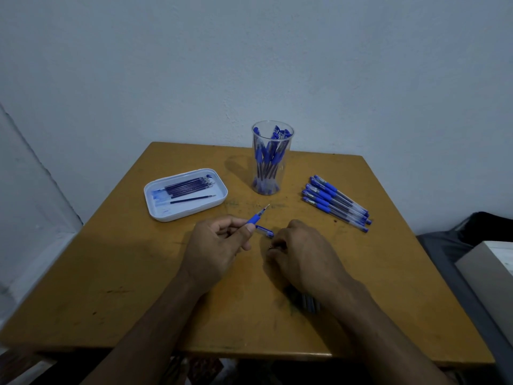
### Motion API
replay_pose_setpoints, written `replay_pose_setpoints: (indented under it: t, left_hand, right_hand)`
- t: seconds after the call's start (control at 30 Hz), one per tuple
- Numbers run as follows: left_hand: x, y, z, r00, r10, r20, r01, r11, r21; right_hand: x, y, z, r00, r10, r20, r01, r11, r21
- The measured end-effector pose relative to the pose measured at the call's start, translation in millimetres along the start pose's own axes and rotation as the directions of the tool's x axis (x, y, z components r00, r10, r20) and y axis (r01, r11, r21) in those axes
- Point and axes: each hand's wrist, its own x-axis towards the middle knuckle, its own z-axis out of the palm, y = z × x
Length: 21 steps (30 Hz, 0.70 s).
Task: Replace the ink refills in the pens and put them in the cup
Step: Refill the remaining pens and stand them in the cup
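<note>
1. At the middle of the surface (116, 273), my left hand (213, 245) pinches a pen (256, 217) by its blue grip, with the bare tip pointing up and away toward the cup (272, 158).
2. My right hand (301, 254) rests knuckles-up just beside it, fingers curled under. Something small and dark shows at the fingertips, but I cannot tell whether it is held or what it is.
3. Between the two hands a pen cap (265, 230) lies on the surface, touching or nearly touching the left thumb.
4. Under my right wrist a few dark thin sticks (308, 301) lie blurred; my guess is spent refills.
5. Fresh refills (188, 187) lie in the white tray (155, 212) to the left, well apart from the hands. Pens still to do (336, 202) lie in a row at the right, and finished pens stand in the cup at the back.
6. My judgement: this pen is near reassembly, with capping still to come.
7. Risks from here:
   - The cap could get nudged and roll off if my right hand sweeps across it.
   - The sticks under my wrist could scatter or get mixed with new refills.
   - An exposed tip could mark the surface or my fingers.
   - Reaching for the cup carelessly could tip it, since it is tall and narrow.
</note>
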Motion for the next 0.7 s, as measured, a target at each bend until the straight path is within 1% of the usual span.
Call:
replay_pose_setpoints:
  t: [0.03, 0.07, 0.1, 0.13, 0.17, 0.2, 0.23, 0.27, 0.37, 0.4, 0.43, 0.5, 0.57, 0.67, 0.7]
  left_hand:
    - [-1, 0, 0, 1.0, 0.001, 0.006, -0.001, 1.0, -0.001]
    - [-1, 0, 0, 1.0, 0.005, 0.013, -0.005, 1.0, -0.001]
    - [-1, 0, 1, 1.0, 0.013, 0.021, -0.013, 1.0, -0.002]
    - [-2, 1, 1, 0.999, 0.021, 0.028, -0.02, 1.0, -0.006]
    - [-3, 1, 2, 0.999, 0.025, 0.033, -0.025, 1.0, -0.01]
    - [-4, 2, 2, 0.999, 0.028, 0.037, -0.028, 1.0, -0.011]
    - [-4, 2, 3, 0.999, 0.028, 0.043, -0.028, 1.0, -0.005]
    - [-5, 2, 3, 0.998, 0.028, 0.05, -0.028, 1.0, 0.006]
    - [-5, 2, 5, 0.997, 0.032, 0.072, -0.035, 0.999, 0.035]
    - [-5, 2, 4, 0.997, 0.03, 0.072, -0.033, 0.999, 0.04]
    - [-5, 2, 4, 0.997, 0.024, 0.07, -0.027, 0.999, 0.045]
    - [-5, 2, 2, 0.998, 0.009, 0.065, -0.014, 0.997, 0.07]
    - [-4, 2, 2, 0.998, 0.005, 0.062, -0.011, 0.995, 0.1]
    - [-4, 1, 1, 0.998, 0.008, 0.059, -0.015, 0.992, 0.129]
    - [-4, 2, 1, 0.998, 0.007, 0.068, -0.016, 0.991, 0.137]
  right_hand:
    - [0, 2, -3, 0.999, -0.006, -0.038, 0.008, 0.999, 0.045]
    - [-1, 3, -5, 0.996, -0.007, -0.09, 0.019, 0.991, 0.131]
    - [-2, 4, -7, 0.99, 0.01, -0.141, 0.03, 0.96, 0.279]
    - [-3, 5, -8, 0.985, 0.049, -0.164, 0.038, 0.872, 0.489]
    - [-4, 4, -10, 0.985, 0.086, -0.147, 0.043, 0.709, 0.703]
    - [-5, 2, -12, 0.988, 0.116, -0.106, 0.027, 0.541, 0.841]
    - [-6, 0, -13, 0.988, 0.131, -0.08, 0.016, 0.433, 0.901]
    - [-6, -1, -11, 0.987, 0.137, -0.079, 0.017, 0.4, 0.916]
    - [-5, -5, -5, 0.978, 0.189, -0.088, 0.013, 0.368, 0.93]
    - [-6, -6, -5, 0.973, 0.211, -0.098, 0.02, 0.343, 0.939]
    - [-5, -7, -6, 0.966, 0.231, -0.116, 0.042, 0.303, 0.952]
    - [-4, -6, -11, 0.949, 0.283, -0.138, 0.093, 0.167, 0.981]
    - [-2, -2, -17, 0.939, 0.324, -0.115, 0.105, 0.047, 0.993]
    - [-2, 0, -14, 0.96, 0.273, -0.065, 0.085, -0.059, 0.995]
    - [-2, 1, -12, 0.961, 0.265, -0.074, 0.091, -0.053, 0.994]
